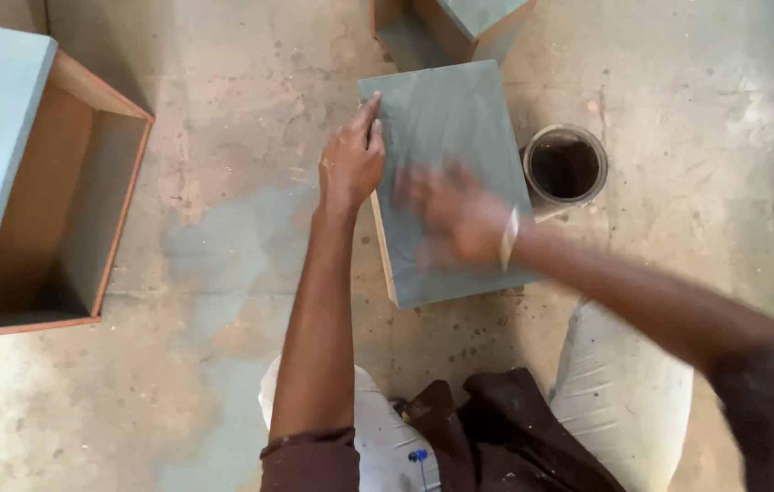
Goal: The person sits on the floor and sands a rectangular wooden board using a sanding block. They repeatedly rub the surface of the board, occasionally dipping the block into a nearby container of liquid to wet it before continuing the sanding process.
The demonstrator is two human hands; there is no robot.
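A grey-blue painted box [460, 118] stands on the concrete floor in front of me, its flat top facing up. My left hand [351, 159] rests on the box's left edge, fingers together and laid flat against the top. My right hand [455, 214] lies on the middle of the top, blurred by motion, with a pale band at the wrist. Whether it holds anything under the palm is hidden by the blur.
A round dark-rimmed tin [565, 166] sits just right of the box. An open wooden box [59, 191] with a grey-blue side lies at the left. Another painted box [460, 27] stands at the top edge. My knees [624, 392] are below.
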